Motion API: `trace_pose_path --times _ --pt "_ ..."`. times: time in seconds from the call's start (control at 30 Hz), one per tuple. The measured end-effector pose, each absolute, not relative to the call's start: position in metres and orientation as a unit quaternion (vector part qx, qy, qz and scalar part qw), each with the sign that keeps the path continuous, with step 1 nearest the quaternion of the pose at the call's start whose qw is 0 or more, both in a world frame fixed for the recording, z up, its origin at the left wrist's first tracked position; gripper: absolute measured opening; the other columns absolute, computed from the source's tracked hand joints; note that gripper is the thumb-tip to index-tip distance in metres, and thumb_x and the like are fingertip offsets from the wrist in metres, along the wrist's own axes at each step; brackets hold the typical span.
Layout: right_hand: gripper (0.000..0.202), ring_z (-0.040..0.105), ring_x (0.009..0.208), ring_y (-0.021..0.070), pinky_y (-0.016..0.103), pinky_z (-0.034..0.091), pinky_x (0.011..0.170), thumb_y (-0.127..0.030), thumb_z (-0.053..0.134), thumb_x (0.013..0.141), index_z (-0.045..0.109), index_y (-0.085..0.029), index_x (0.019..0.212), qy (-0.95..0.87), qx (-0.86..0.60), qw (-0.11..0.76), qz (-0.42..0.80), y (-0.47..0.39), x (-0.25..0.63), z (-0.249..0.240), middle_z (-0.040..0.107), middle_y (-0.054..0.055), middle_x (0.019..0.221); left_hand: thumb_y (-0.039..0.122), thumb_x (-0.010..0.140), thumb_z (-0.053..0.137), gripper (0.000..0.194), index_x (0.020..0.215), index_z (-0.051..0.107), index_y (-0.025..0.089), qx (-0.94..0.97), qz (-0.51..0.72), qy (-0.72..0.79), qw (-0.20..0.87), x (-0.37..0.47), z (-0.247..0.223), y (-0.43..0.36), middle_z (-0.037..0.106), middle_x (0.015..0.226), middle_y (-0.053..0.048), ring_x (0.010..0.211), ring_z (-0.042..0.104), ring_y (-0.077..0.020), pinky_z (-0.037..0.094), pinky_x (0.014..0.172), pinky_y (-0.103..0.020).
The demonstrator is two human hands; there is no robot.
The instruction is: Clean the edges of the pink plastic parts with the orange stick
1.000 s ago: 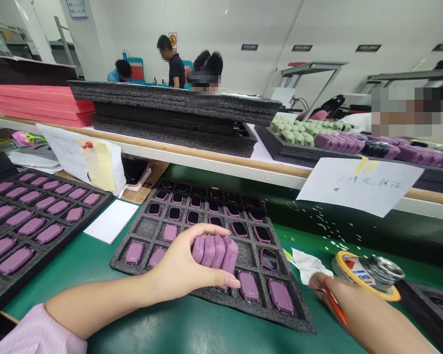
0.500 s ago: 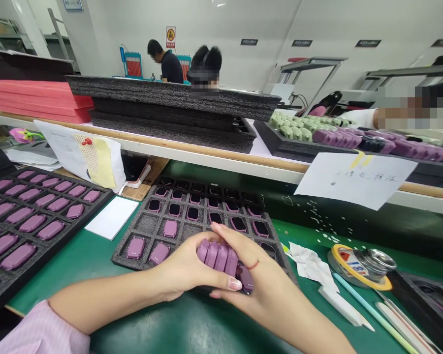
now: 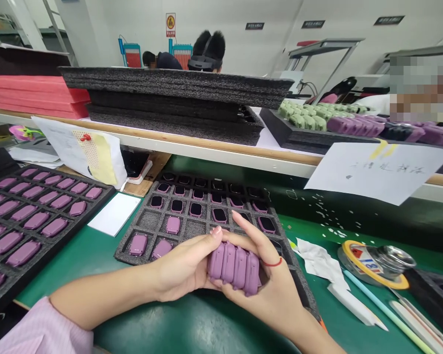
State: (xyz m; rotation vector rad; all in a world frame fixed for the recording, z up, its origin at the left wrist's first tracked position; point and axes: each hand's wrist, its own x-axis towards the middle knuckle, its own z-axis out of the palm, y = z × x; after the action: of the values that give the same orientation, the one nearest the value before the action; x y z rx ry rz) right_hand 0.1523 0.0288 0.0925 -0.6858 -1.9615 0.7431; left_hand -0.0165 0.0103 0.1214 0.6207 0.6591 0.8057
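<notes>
My left hand [image 3: 182, 268] and my right hand [image 3: 271, 285] together clasp a row of several purple watch cases [image 3: 234, 268], held side by side between both palms just above the near edge of a dark foam tray [image 3: 147, 227]. That tray has square pockets; the far rows hold cases with dark screens up, and three purple cases lie back-up at its near left. A red band circles one finger of my right hand.
A second foam tray [image 3: 96, 183] full of purple cases sits at the left. A white card [image 3: 114, 220] lies between the trays. At the right are crumpled paper [image 3: 317, 260], a tape roll [image 3: 376, 263] and thin sticks [image 3: 384, 307]. A shelf above carries stacked foam sheets [image 3: 177, 98]; people work behind it.
My right hand came in from the right, leaving the orange tool, and closed around the row of cases with my left hand. The row has shifted slightly right and toward me.
</notes>
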Motion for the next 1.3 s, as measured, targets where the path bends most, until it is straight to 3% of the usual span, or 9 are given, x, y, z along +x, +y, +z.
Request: trace_pose_path --times 0.17,0.4,0.63,0.7,0.77,0.87,1.0,1.17,1.3 --pt "0.089 0.072 0.107 0.0186 0.035 0.053 0.107 -0.014 0.071 0.075 0.032 -0.031 0.153 -0.782 -0.289 0.462 0.302 0.029 0.154 0.091 0.072 0.002 0.119 0.062 0.074 0.078 0.056 0.101 0.071 0.014 0.296 0.38 0.309 0.821 -0.016 0.121 0.013 0.069 0.088 -0.006 0.073 0.059 -0.0101 0.044 0.066 -0.02" --pt "0.09 0.07 0.112 0.02 0.034 0.054 0.106 -0.015 0.074 0.074 0.033 -0.031 0.152 -0.779 -0.286 0.457 0.322 0.034 0.154 0.087 0.072 0.003 0.121 0.067 0.074 0.074 0.064 0.111 0.07 0.014 0.307 0.377 0.332 0.808 -0.016 0.115 0.014 0.068 0.093 -0.008 0.075 0.06 -0.0119 0.046 0.07 -0.024" --pt "0.091 0.07 0.111 0.0212 0.038 0.056 0.103 -0.019 0.077 0.074 0.033 -0.034 0.152 -0.769 -0.303 0.455 0.332 0.035 0.155 0.085 0.072 0.002 0.122 0.065 0.081 0.069 0.058 0.111 0.069 0.015 0.332 0.377 0.302 0.811 -0.017 0.111 0.017 0.067 0.092 -0.006 0.073 0.058 -0.01 0.045 0.067 -0.021" --pt "0.091 0.07 0.113 0.0218 0.039 0.056 0.104 -0.018 0.077 0.075 0.032 -0.034 0.152 -0.766 -0.306 0.456 0.335 0.034 0.154 0.084 0.072 0.003 0.124 0.057 0.08 0.075 0.052 0.11 0.067 0.016 0.378 0.381 0.283 0.795 -0.017 0.11 0.017 0.067 0.095 -0.005 0.081 0.061 -0.012 0.048 0.074 -0.023" --pt "0.091 0.068 0.118 0.0236 0.042 0.054 0.107 -0.018 0.076 0.075 0.032 -0.032 0.153 -0.767 -0.307 0.451 0.338 0.033 0.154 0.084 0.07 0.004 0.127 0.039 0.074 0.085 0.049 0.111 0.064 0.017 0.438 0.385 0.293 0.758 -0.016 0.109 0.017 0.066 0.103 -0.006 0.094 0.063 -0.0161 0.049 0.085 -0.028" --pt "0.091 0.063 0.124 0.0267 0.044 0.054 0.107 -0.017 0.074 0.076 0.03 -0.028 0.154 -0.778 -0.303 0.437 0.333 0.031 0.153 0.085 0.07 0.006 0.128 0.021 0.066 0.089 0.059 0.116 0.059 0.018 0.48 0.381 0.341 0.712 -0.014 0.109 0.016 0.064 0.111 -0.007 0.106 0.062 -0.022 0.049 0.093 -0.035" --pt "0.085 0.06 0.127 0.0284 0.044 0.055 0.106 -0.014 0.074 0.076 0.037 -0.029 0.151 -0.784 -0.309 0.422 0.336 0.031 0.151 0.088 0.064 0.007 0.137 0.018 0.065 0.087 0.06 0.115 0.054 0.018 0.487 0.362 0.363 0.707 -0.015 0.108 0.013 0.064 0.11 -0.008 0.107 0.062 -0.0251 0.05 0.092 -0.039" --pt "0.08 0.062 0.125 0.0299 0.048 0.049 0.112 -0.023 0.08 0.075 0.045 -0.031 0.147 -0.758 -0.319 0.435 0.365 0.03 0.15 0.091 0.056 0.007 0.146 0.016 0.06 0.09 0.07 0.119 0.052 0.019 0.511 0.338 0.383 0.691 -0.019 0.109 0.011 0.063 0.113 -0.007 0.111 0.062 -0.0272 0.05 0.094 -0.041" --pt "0.073 0.059 0.129 0.0309 0.047 0.05 0.112 -0.026 0.081 0.075 0.052 -0.033 0.141 -0.749 -0.313 0.449 0.372 0.031 0.151 0.091 0.046 0.006 0.155 0.012 0.062 0.088 0.068 0.12 0.055 0.022 0.527 0.332 0.369 0.691 -0.024 0.114 0.013 0.064 0.116 -0.006 0.114 0.062 -0.0258 0.049 0.096 -0.04"
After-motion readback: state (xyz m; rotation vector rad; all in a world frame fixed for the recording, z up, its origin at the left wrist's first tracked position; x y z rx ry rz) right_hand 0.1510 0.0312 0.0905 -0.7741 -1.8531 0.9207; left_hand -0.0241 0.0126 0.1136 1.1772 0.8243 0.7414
